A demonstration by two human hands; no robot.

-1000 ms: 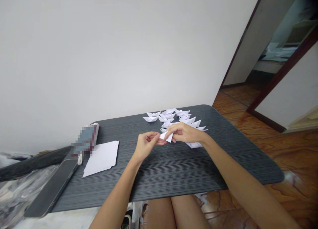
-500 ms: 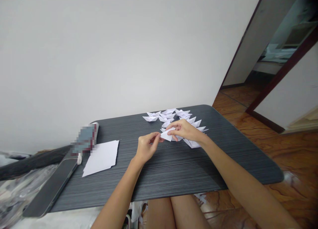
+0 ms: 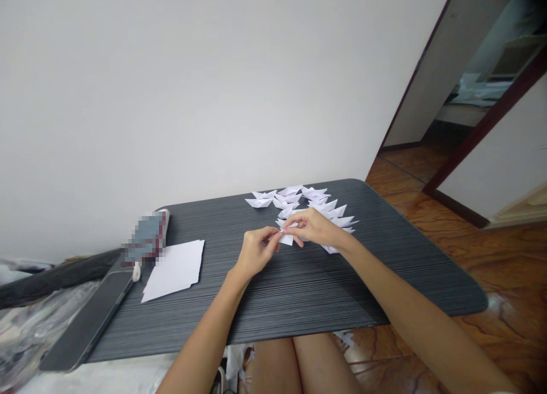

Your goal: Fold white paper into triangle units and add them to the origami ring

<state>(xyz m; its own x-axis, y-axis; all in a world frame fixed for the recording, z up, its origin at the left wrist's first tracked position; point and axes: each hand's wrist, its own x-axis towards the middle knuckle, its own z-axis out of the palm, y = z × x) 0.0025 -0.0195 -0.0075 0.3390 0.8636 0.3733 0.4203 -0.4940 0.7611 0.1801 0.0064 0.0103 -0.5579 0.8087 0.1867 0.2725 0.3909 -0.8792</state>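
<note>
Between my two hands is a small folded piece of white paper (image 3: pixel 287 240), held above the dark table. My left hand (image 3: pixel 257 250) pinches its left side with thumb and fingers. On the other side my right hand (image 3: pixel 311 226) grips it, with thumb and fingertips close to those of the left. The fingers cover much of the paper, so its full shape is hidden. Just behind and to the right lie several folded white paper boats (image 3: pixel 337 210), some partly covered by my right hand and forearm. More paper boats (image 3: pixel 261 198) sit toward the wall.
A stack of white paper sheets (image 3: pixel 175 271) lies on the left of the dark table (image 3: pixel 299 303). Beyond it, at the left edge, is a blurred-out object (image 3: pixel 145 237) beside a long dark flat panel (image 3: pixel 89 320). A white wall (image 3: pixel 213 97) rises behind the table.
My hands have drawn closer together on the folded paper, and less of it shows between them. The left hand has shifted slightly right. The boats and sheets have stayed put.
</note>
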